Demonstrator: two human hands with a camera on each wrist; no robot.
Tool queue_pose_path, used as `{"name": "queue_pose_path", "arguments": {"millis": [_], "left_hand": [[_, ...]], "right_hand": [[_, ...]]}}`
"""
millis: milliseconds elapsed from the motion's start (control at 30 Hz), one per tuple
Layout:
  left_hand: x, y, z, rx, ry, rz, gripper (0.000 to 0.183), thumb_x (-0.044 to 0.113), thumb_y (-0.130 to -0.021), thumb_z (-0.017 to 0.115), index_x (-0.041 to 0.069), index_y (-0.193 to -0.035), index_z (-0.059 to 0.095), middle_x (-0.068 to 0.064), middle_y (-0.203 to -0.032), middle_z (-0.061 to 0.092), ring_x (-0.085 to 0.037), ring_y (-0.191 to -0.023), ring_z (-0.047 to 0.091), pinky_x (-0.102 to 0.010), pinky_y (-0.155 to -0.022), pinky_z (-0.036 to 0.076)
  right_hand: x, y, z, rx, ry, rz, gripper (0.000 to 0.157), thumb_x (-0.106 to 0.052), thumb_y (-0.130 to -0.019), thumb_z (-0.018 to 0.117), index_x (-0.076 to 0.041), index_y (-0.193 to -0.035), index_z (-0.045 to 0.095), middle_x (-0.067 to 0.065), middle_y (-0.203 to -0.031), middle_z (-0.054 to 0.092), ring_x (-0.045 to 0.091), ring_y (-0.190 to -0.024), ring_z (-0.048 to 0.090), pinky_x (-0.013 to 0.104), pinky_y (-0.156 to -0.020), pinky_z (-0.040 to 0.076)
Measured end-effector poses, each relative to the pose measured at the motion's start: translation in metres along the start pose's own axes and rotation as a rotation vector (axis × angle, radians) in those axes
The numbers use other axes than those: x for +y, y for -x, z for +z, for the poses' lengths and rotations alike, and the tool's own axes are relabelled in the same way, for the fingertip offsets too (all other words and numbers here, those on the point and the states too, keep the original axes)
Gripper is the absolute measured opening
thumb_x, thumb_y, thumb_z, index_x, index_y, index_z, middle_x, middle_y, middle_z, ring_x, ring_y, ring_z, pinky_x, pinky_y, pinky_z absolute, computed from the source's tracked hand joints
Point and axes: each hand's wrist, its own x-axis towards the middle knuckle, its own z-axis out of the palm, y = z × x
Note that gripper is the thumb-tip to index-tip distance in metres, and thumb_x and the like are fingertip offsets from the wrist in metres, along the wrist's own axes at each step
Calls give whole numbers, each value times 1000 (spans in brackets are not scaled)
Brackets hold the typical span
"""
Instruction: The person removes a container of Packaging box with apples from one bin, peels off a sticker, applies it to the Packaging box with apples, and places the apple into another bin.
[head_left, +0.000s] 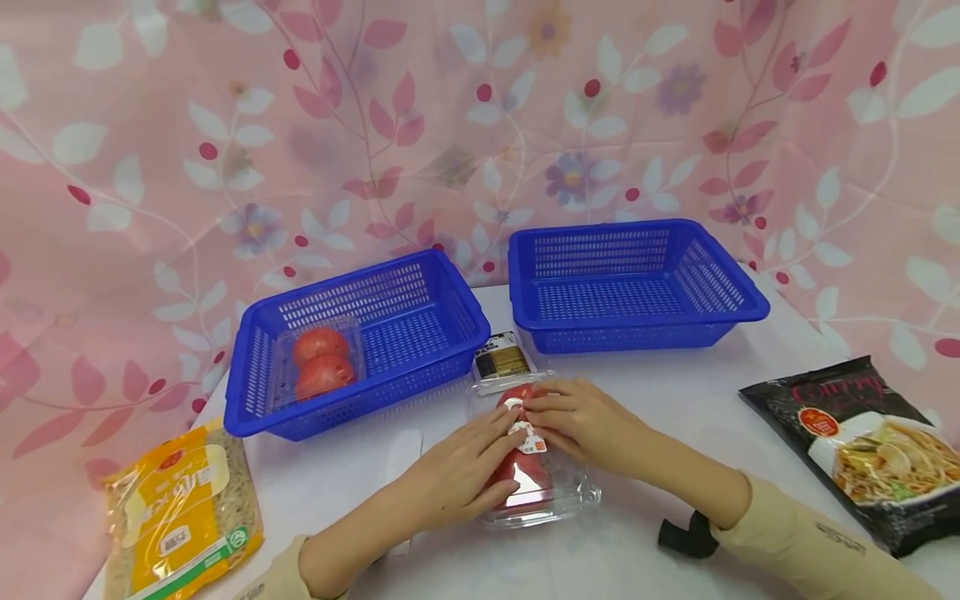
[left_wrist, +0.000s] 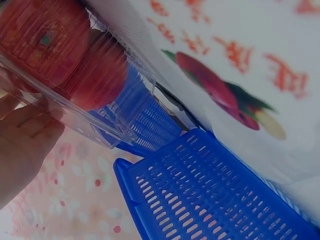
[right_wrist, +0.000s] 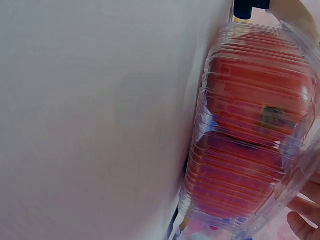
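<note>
A clear plastic clamshell (head_left: 558, 492) with two red tomatoes (head_left: 525, 479) inside lies on the table in front of me. My left hand (head_left: 468, 462) rests across its lid from the left, fingers extended. From the right, my right hand (head_left: 585, 421) touches the lid with slightly bent fingers, by a white label (head_left: 531, 433). The left wrist view shows the clamshell's ribbed wall with a tomato (left_wrist: 42, 40) behind it and my left fingers alongside. In the right wrist view, both tomatoes (right_wrist: 257, 90) show through the ribbed side; my right fingertips appear lower right.
A blue basket (head_left: 352, 287) at back left holds another clamshell of tomatoes (head_left: 322, 367). A second blue basket (head_left: 637, 333) stands back right. Between them lies a small dark packet (head_left: 501, 358). A yellow noodle bag (head_left: 183, 508) lies left, a black noodle bag (head_left: 862, 450) right.
</note>
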Motion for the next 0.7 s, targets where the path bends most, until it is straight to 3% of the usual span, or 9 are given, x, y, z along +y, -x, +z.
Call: {"name": "queue_pose_path", "arguments": {"millis": [467,700], "left_hand": [[-2,2,-1,16,-32,26,52,41,-95,42,3,-129,49,-16,-144,32,-27,-132,30,-38,-104,30],[6,3,-3,38,-96,3,47,39,-93,49,4,-124,55,-17,-137,43,-29,-128,38,-38,-100,36]], "right_hand": [[-9,1,-4,-85,48,2,35,-14,-76,70,-1,-109,66,8,-109,66,26,-107,56,43,-89,45],[-10,1,-5,-105,64,13,37,-13,-77,70,-1,-111,65,9,-111,65,26,-109,55,42,-90,44]]}}
